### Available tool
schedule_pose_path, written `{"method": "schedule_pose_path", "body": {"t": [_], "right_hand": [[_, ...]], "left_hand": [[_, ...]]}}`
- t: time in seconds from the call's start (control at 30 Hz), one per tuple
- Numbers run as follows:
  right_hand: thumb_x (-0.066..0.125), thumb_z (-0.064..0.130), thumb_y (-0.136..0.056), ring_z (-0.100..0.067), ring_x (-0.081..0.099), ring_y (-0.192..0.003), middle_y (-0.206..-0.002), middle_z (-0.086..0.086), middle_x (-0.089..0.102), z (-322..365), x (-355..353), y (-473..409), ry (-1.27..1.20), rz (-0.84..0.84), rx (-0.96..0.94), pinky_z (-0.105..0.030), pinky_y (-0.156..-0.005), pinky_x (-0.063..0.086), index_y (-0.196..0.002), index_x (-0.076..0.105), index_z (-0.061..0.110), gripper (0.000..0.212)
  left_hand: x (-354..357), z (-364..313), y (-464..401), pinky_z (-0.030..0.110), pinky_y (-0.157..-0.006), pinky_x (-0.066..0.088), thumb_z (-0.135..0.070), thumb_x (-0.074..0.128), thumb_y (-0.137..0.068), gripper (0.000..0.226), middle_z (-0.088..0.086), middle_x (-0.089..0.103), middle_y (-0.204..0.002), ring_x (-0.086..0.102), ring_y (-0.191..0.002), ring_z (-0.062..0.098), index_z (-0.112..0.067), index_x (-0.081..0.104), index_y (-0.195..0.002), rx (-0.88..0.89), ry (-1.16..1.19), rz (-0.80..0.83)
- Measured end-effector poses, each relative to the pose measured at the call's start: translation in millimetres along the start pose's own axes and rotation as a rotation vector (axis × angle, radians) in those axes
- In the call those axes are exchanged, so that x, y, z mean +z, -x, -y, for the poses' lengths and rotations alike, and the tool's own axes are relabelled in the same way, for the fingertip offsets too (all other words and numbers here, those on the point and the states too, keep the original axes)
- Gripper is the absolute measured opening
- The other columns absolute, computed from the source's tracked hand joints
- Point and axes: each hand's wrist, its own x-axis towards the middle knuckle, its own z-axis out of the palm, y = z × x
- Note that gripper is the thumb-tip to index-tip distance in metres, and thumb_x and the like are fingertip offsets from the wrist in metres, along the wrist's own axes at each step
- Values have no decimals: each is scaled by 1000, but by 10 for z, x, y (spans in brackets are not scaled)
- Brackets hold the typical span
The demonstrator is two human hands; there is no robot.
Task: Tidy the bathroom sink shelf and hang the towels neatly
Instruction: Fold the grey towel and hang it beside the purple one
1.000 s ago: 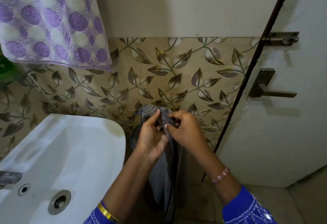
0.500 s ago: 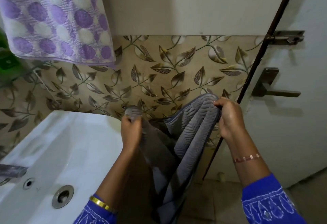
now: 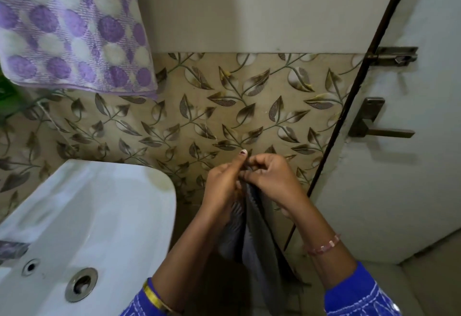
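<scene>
Both hands meet in front of the leaf-patterned wall tiles (image 3: 224,116), just right of the white sink (image 3: 94,215). The left hand (image 3: 224,186) and the right hand (image 3: 272,178) each pinch the top edge of a grey towel (image 3: 252,235), fingers curled onto the cloth and the two grips touching, so the towel hangs doubled straight down between the forearms toward the floor. The left thumb points up, its nail showing. A gold bangle (image 3: 154,298) sits on the left wrist and a pink bead bracelet (image 3: 324,245) on the right, above blue sleeves. At far left a purple-spotted towel (image 3: 72,28) hangs on the wall above the sink. On the right stands a pale door (image 3: 399,191) with a lever handle (image 3: 374,126) and a bolt (image 3: 394,56) above it.
</scene>
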Motion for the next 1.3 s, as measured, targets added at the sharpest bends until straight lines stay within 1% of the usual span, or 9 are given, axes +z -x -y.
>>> {"method": "schedule_pose_path", "body": {"t": [0.17, 0.33, 0.47, 0.63, 0.73, 0.9, 1.07, 1.2, 1.3], "right_hand": [[63, -3, -81, 13, 55, -49, -66, 10, 60, -40, 19, 3, 24, -10, -24, -4, -53, 42, -95, 66, 12, 20], [65, 2, -81, -1, 58, -52, -68, 0, 62, -95, -17, 29, -57, -55, 26, -12, -51, 47, -89, 66, 10, 11], [74, 10, -74, -8, 56, -56, -63, 2, 57, -131, 9, 28, 126, -135, 11, -19, -53, 50, -73, 59, 16, 15], [67, 11, -81, -3, 49, -53, -61, 7, 52, -164, 50, -16, 372, -197, -29, -11, -47, 42, -66, 55, 20, 21], [59, 11, -88, -14, 55, -61, -71, -3, 58, -194, -13, -80, 287, -205, 62, -27, -56, 51, -64, 51, 20, 27], [40, 17, -98, -14, 38, -46, -64, -5, 45, -223, -35, -149, 52, -248, 175, -17, -32, 33, -77, 47, 12, 22], [44, 17, -96, -17, 53, -79, -86, -7, 57, -153, -106, -172, 103, -194, 103, -27, -67, 41, -90, 57, 9, 16], [48, 12, -93, -9, 52, -68, -71, 1, 56, -109, 3, -115, 212, 1, 39, -16, -56, 39, -70, 51, 19, 25], [52, 12, -91, -13, 56, -73, -72, 1, 58, -176, 87, -112, 280, -3, 8, -25, -66, 46, -70, 52, 22, 24]], "left_hand": [[-9, -24, -30, 15, -42, 47, -16, 45, -95, 26, 7, 68, -68, 62, -48, 7, -5, 66, -86, -98, 66, 41], [-96, 4, 6, 25, -53, 57, -16, 33, -99, 30, 14, 68, -86, 65, -71, 21, -3, 60, -101, -244, 216, 70], [-67, 8, 44, 24, -53, 58, -13, 31, -99, 31, 10, 72, -65, 70, -56, 15, -1, 59, -94, -286, 329, 109], [-55, 37, 50, 26, -57, 57, -14, 32, -99, 30, 6, 72, -62, 69, -56, 13, -2, 59, -103, -274, 314, 100], [-66, 44, 27, 29, -58, 58, -13, 33, -99, 28, 6, 73, -63, 69, -58, 14, -3, 59, -98, -296, 284, 98], [-173, 18, 18, 33, -67, 53, -14, 38, -97, 25, 10, 66, -90, 63, -82, 20, -5, 61, -102, -326, 165, 79], [-177, 21, 42, 29, -62, 51, -14, 39, -97, 23, 6, 65, -87, 62, -77, 17, -12, 61, -93, -316, 81, 105], [-145, 34, 16, 23, -52, 54, -9, 42, -95, 20, 9, 62, -82, 60, -69, 17, -6, 61, -92, -282, 2, 97], [-180, 72, 17, 20, -49, 53, -6, 41, -94, 20, 10, 62, -75, 61, -63, 16, -3, 61, -91, -273, 23, 81]]}}
